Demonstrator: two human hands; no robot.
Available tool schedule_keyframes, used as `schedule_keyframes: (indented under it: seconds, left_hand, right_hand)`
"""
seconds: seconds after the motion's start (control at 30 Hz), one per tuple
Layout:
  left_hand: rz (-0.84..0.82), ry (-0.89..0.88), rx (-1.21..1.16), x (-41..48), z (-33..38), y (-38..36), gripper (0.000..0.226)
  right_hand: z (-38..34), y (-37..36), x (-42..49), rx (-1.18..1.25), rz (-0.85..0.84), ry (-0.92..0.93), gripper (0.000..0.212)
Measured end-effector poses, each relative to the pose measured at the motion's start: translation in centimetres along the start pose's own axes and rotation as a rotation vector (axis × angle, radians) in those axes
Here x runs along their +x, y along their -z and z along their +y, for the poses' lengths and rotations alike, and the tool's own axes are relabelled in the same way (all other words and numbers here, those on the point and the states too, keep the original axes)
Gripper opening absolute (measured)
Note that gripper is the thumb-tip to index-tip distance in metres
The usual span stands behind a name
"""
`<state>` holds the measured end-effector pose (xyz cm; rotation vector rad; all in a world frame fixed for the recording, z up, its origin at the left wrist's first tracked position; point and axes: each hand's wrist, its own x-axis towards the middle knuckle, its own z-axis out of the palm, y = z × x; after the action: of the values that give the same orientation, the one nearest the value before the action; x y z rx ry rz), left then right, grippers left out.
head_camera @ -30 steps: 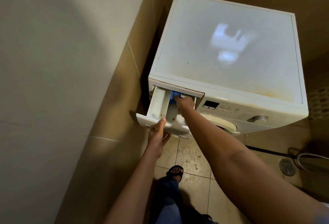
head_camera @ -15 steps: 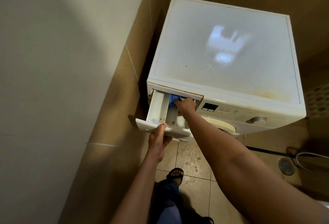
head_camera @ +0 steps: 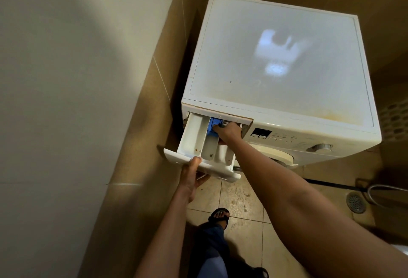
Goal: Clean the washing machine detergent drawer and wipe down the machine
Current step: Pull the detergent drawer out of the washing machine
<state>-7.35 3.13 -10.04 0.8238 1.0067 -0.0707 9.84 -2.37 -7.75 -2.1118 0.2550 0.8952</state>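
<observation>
A tan-tiled corner with a pale wall (head_camera: 66,78) on the left holds a white washing machine (head_camera: 276,67), its top dull and stained yellow along the front edge. The detergent drawer (head_camera: 192,136) is pulled far out of the machine's front left corner, its white compartments showing dark specks of grime. The left hand (head_camera: 192,178) grips the drawer's front panel, thumb on the top edge and fingers curled underneath. The right hand (head_camera: 228,133) reaches into the back of the drawer, fingers curled onto the blue insert (head_camera: 213,123). Below, a sandalled foot (head_camera: 218,214) stands on the smudged floor (head_camera: 240,200), with a round drain (head_camera: 356,202) well off to the right.
</observation>
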Motion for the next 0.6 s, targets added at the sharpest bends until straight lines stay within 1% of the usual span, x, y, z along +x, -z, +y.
schedule_keyframes:
  seconds: [0.1, 0.17, 0.23, 0.3, 0.37, 0.5, 0.6]
  left_hand:
    - [0.0, 0.007, -0.037, -0.3, -0.7, -0.4, 0.063]
    - [0.001, 0.005, -0.051, -0.5, -0.8, -0.5, 0.05]
    - [0.013, -0.005, -0.065, -0.6, -0.6, -0.5, 0.04]
    - [0.022, -0.009, -0.066, -0.6, -0.5, -0.5, 0.038]
    - [0.041, -0.002, -0.059, -0.9, -0.9, -0.5, 0.039]
    - [0.062, 0.039, -0.076, -2.7, -3.6, 0.4, 0.044]
    - [0.072, 0.054, -0.103, -4.3, -5.7, 1.1, 0.042]
  right_hand:
    - [0.1, 0.3, -0.2, 0.012, -0.025, 0.002, 0.027]
    - [0.4, 0.4, -0.6, -0.004, -0.013, 0.016, 0.027]
    - [0.6, 0.4, -1.0, -0.042, 0.003, 0.036, 0.033]
    - [0.9, 0.7, -1.8, -0.085, 0.02, 0.052, 0.041]
    - [1.4, 0.9, -2.5, -0.108, 0.016, 0.07, 0.044]
    - [2.8, 1.4, -3.7, -0.136, -0.061, 0.095, 0.035]
    - [4.0, 2.1, -4.9, -0.14, -0.098, 0.101, 0.026]
